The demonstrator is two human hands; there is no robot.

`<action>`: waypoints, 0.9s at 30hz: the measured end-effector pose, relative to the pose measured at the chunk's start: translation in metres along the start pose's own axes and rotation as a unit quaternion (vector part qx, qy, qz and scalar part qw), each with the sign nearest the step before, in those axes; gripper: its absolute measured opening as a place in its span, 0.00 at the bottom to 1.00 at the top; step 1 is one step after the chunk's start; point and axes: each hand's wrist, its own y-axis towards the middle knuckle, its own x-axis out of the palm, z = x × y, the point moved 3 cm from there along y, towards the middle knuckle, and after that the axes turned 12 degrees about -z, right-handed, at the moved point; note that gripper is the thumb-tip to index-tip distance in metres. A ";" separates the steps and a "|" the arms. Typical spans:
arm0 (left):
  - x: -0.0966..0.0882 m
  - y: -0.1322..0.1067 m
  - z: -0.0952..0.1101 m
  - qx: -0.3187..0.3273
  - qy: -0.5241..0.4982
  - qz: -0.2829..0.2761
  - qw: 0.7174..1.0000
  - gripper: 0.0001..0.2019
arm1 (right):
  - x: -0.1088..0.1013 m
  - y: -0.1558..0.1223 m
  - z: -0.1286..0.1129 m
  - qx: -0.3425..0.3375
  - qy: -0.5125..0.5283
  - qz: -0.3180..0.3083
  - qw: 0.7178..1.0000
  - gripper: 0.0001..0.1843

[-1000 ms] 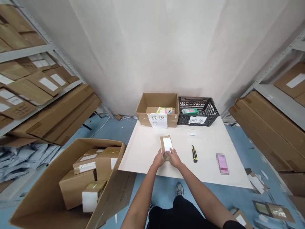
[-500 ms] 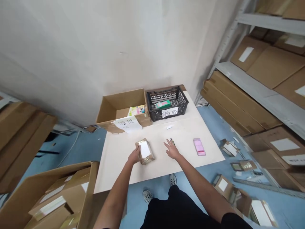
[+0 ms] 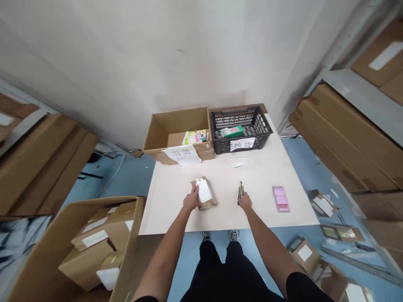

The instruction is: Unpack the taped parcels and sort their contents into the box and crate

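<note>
A small taped cardboard box with a white label on top lies on the white tabletop. My left hand grips its left side, thumb and fingers against the edge. To the right, my right hand is closed around the near end of a slim black-and-yellow utility knife, whose tip points away from me. The knife is low over the table; whether it still touches the surface I cannot tell. Farther right lies a pink item, blurred out by pixels.
At the table's back stand an open cardboard carton with colourful packs and a black plastic crate holding a green box. A big carton of parcels is at the left. Shelves with boxes and floor parcels lie right.
My right hand has gone from spread fingers over the utility knife to a closed grip on it. My left hand stays on the cardboard box. The camera view has shifted.
</note>
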 end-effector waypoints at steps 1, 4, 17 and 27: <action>0.001 0.000 0.001 -0.006 -0.001 -0.002 1.000 0.62 | 0.005 0.001 -0.004 0.005 0.003 -0.002 1.000 0.21; 0.004 0.001 0.002 -0.015 -0.015 0.008 1.000 0.64 | 0.013 -0.004 -0.026 -0.018 -0.002 -0.006 1.000 0.14; 0.005 0.012 -0.018 0.152 -0.117 -0.009 0.981 0.60 | 0.039 -0.104 -0.213 -0.252 -0.100 0.034 0.962 0.21; 0.008 0.017 -0.045 0.180 -0.069 0.038 0.981 0.49 | 0.073 -0.141 -0.210 -0.127 -0.243 0.028 0.961 0.33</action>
